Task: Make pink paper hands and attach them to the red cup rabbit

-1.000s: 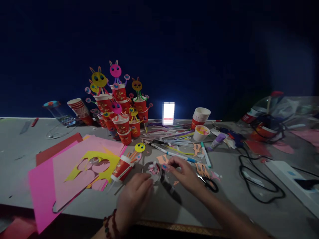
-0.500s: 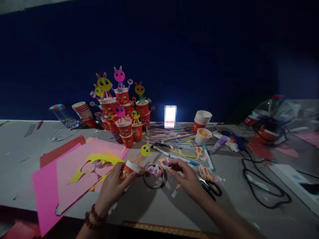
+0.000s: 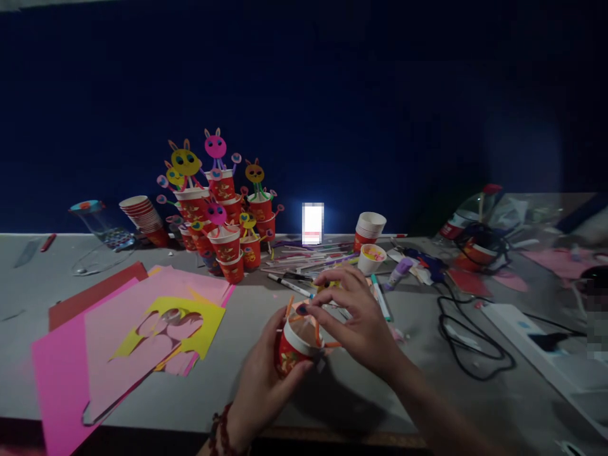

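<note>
My left hand (image 3: 266, 373) is wrapped round a red paper cup (image 3: 291, 354) with a white rim, tilted a little, with orange stems sticking out of it. Over the cup's opening, my right hand (image 3: 351, 310) pinches a small orange paper piece (image 3: 301, 308) with a dark spot on it. A yellow paper face (image 3: 327, 285) shows partly behind my right fingers. Further back on the left stands a stack of decorated red cups (image 3: 224, 244) with pink and yellow bunny faces. What lies beneath my right hand is mostly hidden.
Pink sheets (image 3: 118, 342) and a yellow cut-out sheet (image 3: 216, 326) lie at left. Behind my hands are thin sticks (image 3: 308, 256), markers (image 3: 380, 297) and a small white cup (image 3: 372, 258). A black cable (image 3: 444, 342) and white power strip (image 3: 527, 342) are at right.
The left hand has moved right with the cup and turned it. My right hand has brought the orange piece over to the cup. The view has shifted rightward.
</note>
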Demonstrator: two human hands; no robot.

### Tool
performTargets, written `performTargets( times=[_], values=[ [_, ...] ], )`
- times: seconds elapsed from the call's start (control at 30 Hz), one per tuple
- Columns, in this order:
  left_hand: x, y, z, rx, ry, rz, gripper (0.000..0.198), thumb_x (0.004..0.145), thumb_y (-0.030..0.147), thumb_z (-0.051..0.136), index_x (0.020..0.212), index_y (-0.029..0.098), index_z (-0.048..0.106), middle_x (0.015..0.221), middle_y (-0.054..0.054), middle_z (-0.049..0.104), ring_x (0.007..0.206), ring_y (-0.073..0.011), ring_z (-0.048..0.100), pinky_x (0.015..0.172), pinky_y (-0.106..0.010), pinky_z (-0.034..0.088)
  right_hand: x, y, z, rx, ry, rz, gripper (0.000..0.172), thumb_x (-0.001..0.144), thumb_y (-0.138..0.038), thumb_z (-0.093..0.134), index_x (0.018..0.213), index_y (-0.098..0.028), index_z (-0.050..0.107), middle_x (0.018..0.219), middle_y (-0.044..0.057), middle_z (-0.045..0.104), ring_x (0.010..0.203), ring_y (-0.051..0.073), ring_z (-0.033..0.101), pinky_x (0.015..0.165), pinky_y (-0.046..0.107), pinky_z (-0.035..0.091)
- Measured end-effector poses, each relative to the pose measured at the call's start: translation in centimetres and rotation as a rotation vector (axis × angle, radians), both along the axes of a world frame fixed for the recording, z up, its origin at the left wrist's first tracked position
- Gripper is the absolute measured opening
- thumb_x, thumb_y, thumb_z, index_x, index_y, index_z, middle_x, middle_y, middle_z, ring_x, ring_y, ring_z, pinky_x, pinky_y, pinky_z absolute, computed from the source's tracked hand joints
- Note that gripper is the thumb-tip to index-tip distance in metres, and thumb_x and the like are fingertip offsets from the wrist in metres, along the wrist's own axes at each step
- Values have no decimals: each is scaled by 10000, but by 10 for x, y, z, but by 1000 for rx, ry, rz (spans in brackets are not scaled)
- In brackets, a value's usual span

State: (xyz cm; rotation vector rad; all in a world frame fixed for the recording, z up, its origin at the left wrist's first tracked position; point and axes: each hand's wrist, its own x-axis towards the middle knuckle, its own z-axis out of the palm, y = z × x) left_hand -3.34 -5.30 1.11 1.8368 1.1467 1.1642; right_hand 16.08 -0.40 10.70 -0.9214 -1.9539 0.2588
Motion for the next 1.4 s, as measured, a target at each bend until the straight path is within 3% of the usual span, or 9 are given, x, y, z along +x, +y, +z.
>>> performTargets(
  times=[0.2, 0.9, 1.13, 1.4],
  values=[
    [11, -1, 1, 34, 27, -3, 739, 893, 341, 656, 1501, 252, 246, 1521, -165, 421, 1366, -328, 474, 1102, -528, 423, 1, 12, 2, -25, -106, -19, 63, 881, -210, 709, 828, -238, 692, 1027, 35, 676, 1076, 252, 584, 1143, 548, 216],
    [11, -2, -2, 32, 70, 7, 727, 896, 387, 646, 1492, 253, 252, 1506, -157, 459, 1350, -319, 499, 1082, -513, 445, -6, 16, -5, -34, -62, -72, 105, 872, -205, 710, 783, -235, 665, 981, 34, 711, 1029, 260, 582, 1095, 536, 294],
    [11, -1, -4, 49, 66, 14, 733, 891, 381, 656, 1493, 269, 252, 1524, -148, 442, 1369, -321, 478, 1095, -521, 430, -6, 15, -5, -42, -65, -97, 119, 806, -236, 790, 791, -239, 672, 990, 36, 726, 1035, 274, 599, 1121, 574, 264],
    [14, -3, -2, 39, 33, 6, 713, 890, 401, 650, 1488, 245, 294, 1495, -153, 475, 1337, -327, 512, 1075, -511, 453, -7, 17, -5, -32, -61, -100, 176, 840, -317, 770, 739, -240, 648, 962, 40, 732, 1010, 274, 597, 1060, 557, 339]
  ],
)
